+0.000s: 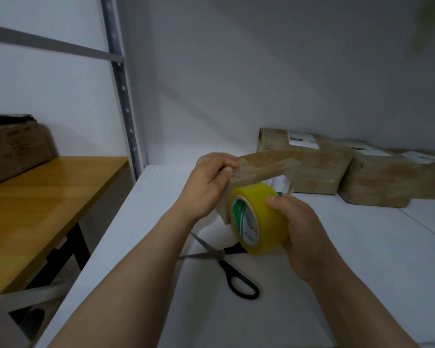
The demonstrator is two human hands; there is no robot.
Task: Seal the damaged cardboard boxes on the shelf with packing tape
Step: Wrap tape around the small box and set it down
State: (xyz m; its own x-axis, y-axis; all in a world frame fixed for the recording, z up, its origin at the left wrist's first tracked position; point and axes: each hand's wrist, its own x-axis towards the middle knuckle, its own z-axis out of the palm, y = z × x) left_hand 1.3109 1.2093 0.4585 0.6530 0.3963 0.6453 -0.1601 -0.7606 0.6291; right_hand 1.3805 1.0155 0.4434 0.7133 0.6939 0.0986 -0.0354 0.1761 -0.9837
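A small flat cardboard box [266, 167] is held tilted above the white shelf [362, 259]. My left hand [209, 182] grips its near left end, thumb on top. My right hand [299, 229] holds a yellow roll of packing tape [264, 217] pressed against the box's near side, with the green-and-white core facing me. Two more cardboard boxes [309, 162] [387, 182] with white labels lie at the back of the shelf against the wall.
Black-handled scissors [226, 262] lie with their blades apart on the shelf below my hands. A metal shelf upright [124, 96] stands to the left. Beyond it is a wooden-topped table [43, 207] carrying another cardboard box [13, 146].
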